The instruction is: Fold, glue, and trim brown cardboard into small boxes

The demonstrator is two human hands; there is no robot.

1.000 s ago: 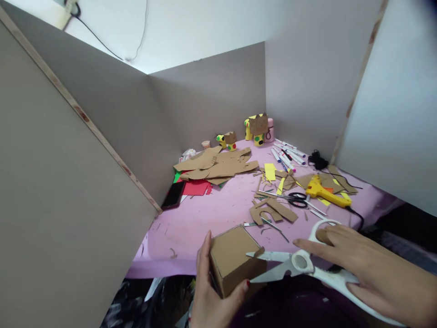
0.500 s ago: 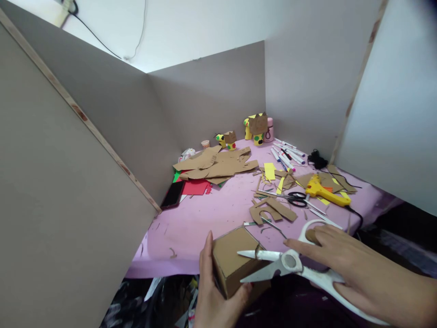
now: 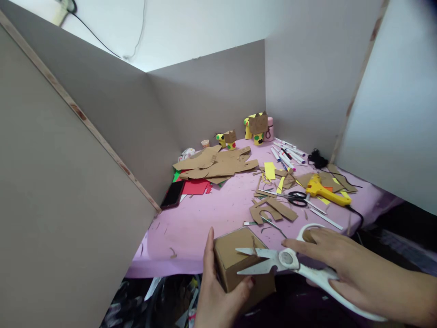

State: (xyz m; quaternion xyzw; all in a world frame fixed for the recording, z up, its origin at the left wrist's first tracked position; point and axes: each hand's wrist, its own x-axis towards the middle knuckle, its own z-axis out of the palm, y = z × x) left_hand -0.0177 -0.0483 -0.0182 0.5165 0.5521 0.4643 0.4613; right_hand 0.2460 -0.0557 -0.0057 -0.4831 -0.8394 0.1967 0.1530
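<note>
My left hand (image 3: 220,291) grips a small brown cardboard box (image 3: 234,246) at the table's front edge, thumb on its near face and fingers along the left side. White-handled scissors (image 3: 317,275) are in my right hand (image 3: 344,259), fingers through the loops. Their blades are parted and lie over the right part of the box. A thin curled strip of cardboard (image 3: 254,246) stands up at the upper blade. Just beyond the box are cardboard offcuts (image 3: 280,210), one with a curved cut-out.
On the pink-covered table (image 3: 191,228) lie a yellow glue gun (image 3: 326,191), black-handled scissors (image 3: 297,198), markers (image 3: 288,152), a phone (image 3: 173,194) and cardboard sheets (image 3: 225,164). Behind them stand yellow spotted figures (image 3: 258,125) and a pink bottle (image 3: 269,130). Grey partitions (image 3: 211,95) surround the table.
The scissors have shifted slightly left, and their blades are closer together. The box has turned a little in my left hand, whose thumb has moved upward.
</note>
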